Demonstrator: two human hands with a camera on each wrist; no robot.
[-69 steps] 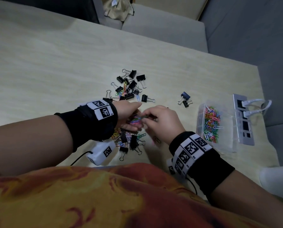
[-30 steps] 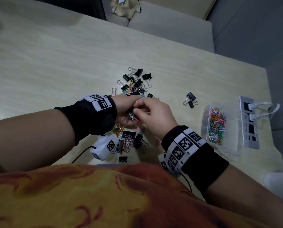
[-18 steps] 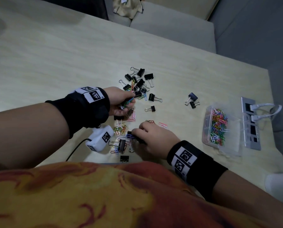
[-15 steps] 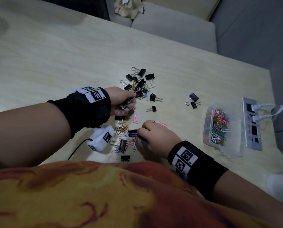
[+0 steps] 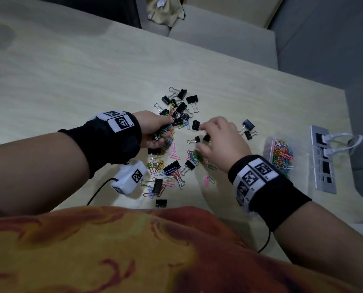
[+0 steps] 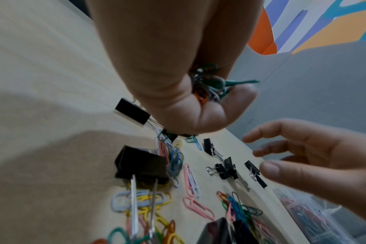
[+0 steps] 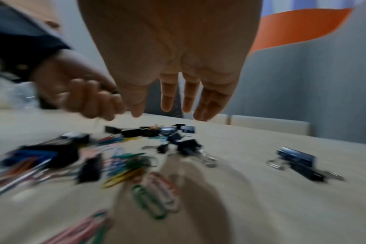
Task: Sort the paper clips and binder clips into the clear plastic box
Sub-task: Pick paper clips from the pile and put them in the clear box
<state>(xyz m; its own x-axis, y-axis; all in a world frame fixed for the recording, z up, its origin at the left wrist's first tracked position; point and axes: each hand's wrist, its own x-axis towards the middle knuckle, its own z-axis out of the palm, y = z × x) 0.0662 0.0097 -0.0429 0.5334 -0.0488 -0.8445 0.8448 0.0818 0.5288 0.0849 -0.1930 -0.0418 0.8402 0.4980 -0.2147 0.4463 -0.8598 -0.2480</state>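
Coloured paper clips and black binder clips lie scattered in the middle of the pale wooden table. My left hand grips a bunch of paper clips in its curled fingers, just above the pile. My right hand hovers over the clips with fingers spread and straight, holding nothing; in the right wrist view its fingers hang above the binder clips. The clear plastic box, with many paper clips inside, stands to the right.
A silver socket panel with white plugs is set into the table beyond the box. Two binder clips lie apart between pile and box. A white wrist unit with a cable rests near the front edge. A grey sofa stands behind the table.
My right hand has risen from the near part of the pile and moved forward and right, its fingers now spread. The left hand stays put, still holding its bunch of paper clips.
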